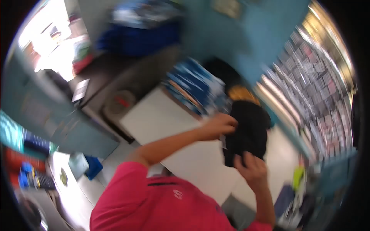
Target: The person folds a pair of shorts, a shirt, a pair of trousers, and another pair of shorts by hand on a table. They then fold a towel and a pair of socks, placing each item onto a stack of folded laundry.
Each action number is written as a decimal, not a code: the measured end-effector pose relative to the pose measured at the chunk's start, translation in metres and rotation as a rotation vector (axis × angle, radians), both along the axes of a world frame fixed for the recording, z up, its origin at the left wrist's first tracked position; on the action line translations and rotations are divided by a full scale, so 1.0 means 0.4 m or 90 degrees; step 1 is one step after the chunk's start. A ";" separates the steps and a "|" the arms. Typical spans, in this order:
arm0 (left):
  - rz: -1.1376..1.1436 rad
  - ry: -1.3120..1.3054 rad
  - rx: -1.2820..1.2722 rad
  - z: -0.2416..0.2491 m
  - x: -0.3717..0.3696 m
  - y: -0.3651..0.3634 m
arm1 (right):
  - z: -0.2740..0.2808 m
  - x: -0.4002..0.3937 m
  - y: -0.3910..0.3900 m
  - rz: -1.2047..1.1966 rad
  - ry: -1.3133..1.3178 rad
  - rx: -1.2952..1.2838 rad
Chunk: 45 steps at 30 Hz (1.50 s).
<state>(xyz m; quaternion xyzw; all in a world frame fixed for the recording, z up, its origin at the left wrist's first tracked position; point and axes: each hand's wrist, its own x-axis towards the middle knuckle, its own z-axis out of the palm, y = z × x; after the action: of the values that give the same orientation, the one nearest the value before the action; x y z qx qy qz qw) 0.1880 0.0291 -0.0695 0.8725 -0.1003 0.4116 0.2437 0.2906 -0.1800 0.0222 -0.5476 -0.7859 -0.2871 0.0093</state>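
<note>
A black piece of folded fabric (246, 129), likely a garment, lies over the right part of a white tabletop (154, 115). A small pale tag or patch shows on its left edge. My left hand (218, 126) is closed on the fabric's upper left edge, fingers curled. At the lower edge, my right hand (252, 168) grips the fabric between thumb and fingers. Just beyond my left hand sits a blue and white plastic packet (198, 86). Motion blur softens the finger details.
Behind the fabric are a dark item and a yellow-orange one (243, 94). Shelves of packed stacks (308, 73) rise on the right. A dark side table (111, 73) with a blue bundle (140, 38) stands at the back left. A blue bin (93, 167) is at lower left.
</note>
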 end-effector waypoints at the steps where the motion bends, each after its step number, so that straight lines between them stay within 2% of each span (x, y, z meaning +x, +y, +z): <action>1: -0.003 0.024 0.052 -0.095 0.016 0.000 | -0.085 -0.004 -0.024 -0.025 0.024 -0.023; 3: 0.010 0.169 0.074 -0.255 0.008 -0.032 | -0.244 -0.017 -0.060 -0.075 0.149 -0.120; 6: -0.022 0.363 0.081 -0.516 -0.064 -0.054 | -0.490 -0.054 -0.113 -0.051 0.425 -0.246; 7: -0.038 0.423 0.068 -0.569 -0.088 -0.061 | -0.541 -0.054 -0.136 -0.078 0.441 -0.252; 8: -0.067 0.431 0.058 -0.576 -0.099 -0.085 | -0.566 -0.054 -0.165 -0.103 0.505 -0.267; 10: 0.020 0.438 -0.010 -0.590 -0.104 -0.093 | -0.613 -0.031 -0.190 -0.133 0.576 -0.272; 11: 0.014 0.452 0.015 -0.596 -0.103 -0.090 | -0.623 0.000 -0.214 -0.183 0.582 -0.205; 14: 0.009 0.454 0.067 -0.589 -0.111 -0.082 | -0.659 0.086 -0.265 -0.334 0.531 -0.084; 16: -0.011 0.463 0.099 -0.583 -0.105 -0.075 | -0.687 0.132 -0.276 -0.369 0.467 -0.113; 18: -0.027 0.468 0.133 -0.584 -0.092 -0.070 | -0.714 0.172 -0.264 -0.335 0.346 -0.186; 20: -0.057 0.545 0.092 -0.581 -0.077 -0.060 | -0.748 0.202 -0.240 -0.310 0.312 -0.224; 22: -0.063 0.553 0.062 -0.583 -0.065 -0.050 | -0.761 0.214 -0.209 -0.245 0.364 -0.314; 24: -0.075 0.544 0.023 -0.581 -0.061 -0.048 | -0.778 0.229 -0.192 -0.218 0.371 -0.301; 27: -0.045 0.520 -0.019 -0.603 -0.049 -0.047 | -0.764 0.257 -0.154 -0.187 0.517 -0.305; 28: -0.042 0.522 -0.020 -0.613 -0.042 -0.046 | -0.779 0.266 -0.142 -0.183 0.519 -0.306; 30: 0.008 0.515 -0.356 -0.628 -0.026 -0.044 | -0.828 0.275 -0.125 -0.380 0.817 -0.223; 31: 0.007 0.521 -0.358 -0.626 -0.019 -0.038 | -0.859 0.281 -0.107 -0.543 0.843 -0.150; 32: 0.096 0.617 -0.570 -0.606 -0.004 -0.030 | -0.895 0.307 -0.106 -0.609 1.078 -0.162; 33: 0.191 0.703 -0.782 -0.598 0.006 -0.022 | -0.862 0.316 -0.092 -0.674 1.240 -0.197; 34: 0.192 0.704 -0.780 -0.593 0.010 -0.018 | -0.827 0.315 -0.079 -0.734 1.402 -0.231; 36: 0.192 0.651 -0.880 -0.588 0.015 -0.015 | -0.823 0.303 -0.071 -0.760 1.376 -0.188; 38: 0.207 0.615 -0.862 -0.581 0.016 -0.026 | -0.826 0.284 -0.072 -0.789 1.348 -0.139; 40: 0.241 0.633 -0.678 -0.576 0.002 -0.031 | -0.863 0.252 -0.079 -0.750 1.163 0.068; 41: 0.242 0.633 -0.678 -0.583 -0.009 -0.038 | -0.855 0.234 -0.086 -0.750 1.164 0.068; 43: 0.262 0.662 -0.641 -0.603 -0.041 -0.059 | -0.830 0.191 -0.109 -0.772 1.017 -0.065; 45: 0.271 0.677 -0.622 -0.582 -0.076 -0.083 | -0.835 0.148 -0.148 -0.779 1.043 -0.097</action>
<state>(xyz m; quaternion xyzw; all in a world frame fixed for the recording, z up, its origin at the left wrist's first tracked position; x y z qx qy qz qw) 0.1577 -0.0041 -0.3025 0.7468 0.3956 -0.0296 0.5338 0.3497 -0.2392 -0.3117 -0.8817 -0.1405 0.2702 0.3604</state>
